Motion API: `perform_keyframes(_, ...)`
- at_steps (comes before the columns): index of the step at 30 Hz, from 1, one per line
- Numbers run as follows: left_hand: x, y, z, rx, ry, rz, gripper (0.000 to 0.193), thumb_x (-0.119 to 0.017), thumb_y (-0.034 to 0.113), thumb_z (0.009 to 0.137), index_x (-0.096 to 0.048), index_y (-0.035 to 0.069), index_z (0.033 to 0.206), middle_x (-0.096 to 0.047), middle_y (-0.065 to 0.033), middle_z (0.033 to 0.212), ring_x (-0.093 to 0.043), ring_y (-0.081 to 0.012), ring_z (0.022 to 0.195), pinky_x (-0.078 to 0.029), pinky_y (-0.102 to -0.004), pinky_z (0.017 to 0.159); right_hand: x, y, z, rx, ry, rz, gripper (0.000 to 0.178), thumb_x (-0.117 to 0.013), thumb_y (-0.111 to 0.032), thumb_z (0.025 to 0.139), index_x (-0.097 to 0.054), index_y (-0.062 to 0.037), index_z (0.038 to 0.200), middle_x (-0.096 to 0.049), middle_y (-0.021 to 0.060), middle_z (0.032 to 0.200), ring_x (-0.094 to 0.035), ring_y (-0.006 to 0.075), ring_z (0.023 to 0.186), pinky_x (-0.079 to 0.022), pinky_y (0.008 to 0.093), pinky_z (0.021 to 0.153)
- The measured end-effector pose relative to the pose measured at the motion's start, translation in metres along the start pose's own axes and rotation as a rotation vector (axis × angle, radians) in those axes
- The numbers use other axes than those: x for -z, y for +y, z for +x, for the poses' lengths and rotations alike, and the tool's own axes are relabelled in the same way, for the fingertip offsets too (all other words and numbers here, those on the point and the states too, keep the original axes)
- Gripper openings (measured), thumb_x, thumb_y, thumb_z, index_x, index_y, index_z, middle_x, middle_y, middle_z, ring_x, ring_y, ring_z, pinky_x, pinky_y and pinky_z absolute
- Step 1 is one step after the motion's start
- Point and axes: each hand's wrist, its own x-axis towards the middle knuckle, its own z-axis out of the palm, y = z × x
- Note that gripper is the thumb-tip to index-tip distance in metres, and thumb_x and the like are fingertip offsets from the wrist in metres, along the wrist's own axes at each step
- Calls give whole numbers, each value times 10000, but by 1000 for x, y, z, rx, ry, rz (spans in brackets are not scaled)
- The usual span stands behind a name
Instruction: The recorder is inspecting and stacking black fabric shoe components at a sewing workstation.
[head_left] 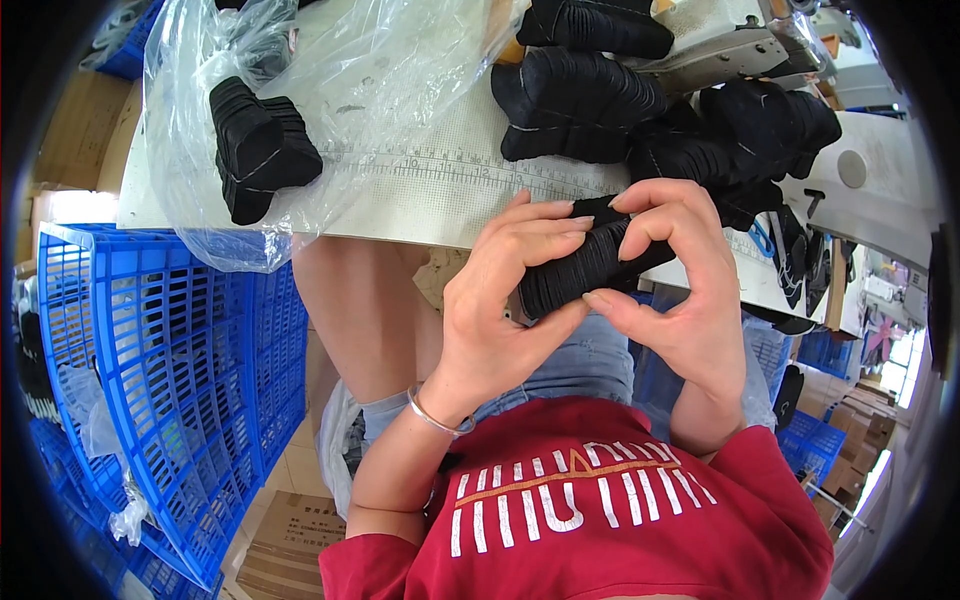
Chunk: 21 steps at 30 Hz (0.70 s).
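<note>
Between my two hands, just off the table's near edge, is a stack of thin black fabric pieces [570, 275] with its layers showing as fine ridges. My left hand [495, 285] is closed around its left end, thumb below and fingers over the top. With bent fingers and the thumb underneath, my right hand [690, 280] grips the stack from the right. Beyond my hands lie more bundles of black fabric [575, 105], some crossed by a thin pale thread. Another black bundle [260, 150] rests on clear plastic at the table's left.
The white table [430, 215] bears a printed ruler scale. Clear plastic bags [370, 110] spread over its left part and hang past the edge. A metal machine part [720, 60] stands at back right. Blue crates [180, 380] stand at left, and a cardboard box [290, 545] lies below.
</note>
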Motion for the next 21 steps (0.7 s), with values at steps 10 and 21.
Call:
perform_keyframes(10, -1, 0, 0, 4, 8, -5, 446, -835, 26, 703, -633, 27, 1101, -713, -146, 1146, -633, -326, 1188, -383, -547, 1125, 0, -3, 0, -12, 1, -20, 383, -858, -87, 611, -573, -81, 867, -609, 87, 1096, -572, 289, 1005, -487, 384, 827)
perform_keyframes(21, -2, 0, 0, 3, 13, -9, 436, -807, 2, 705, -634, 27, 1105, -713, -146, 1149, -631, -334, 1190, -380, -546, 1125, -2, -5, 1, -7, 23, -57, 396, -864, -102, 605, -559, -83, 858, -601, 78, 1075, -564, 280, 969, -485, 378, 794)
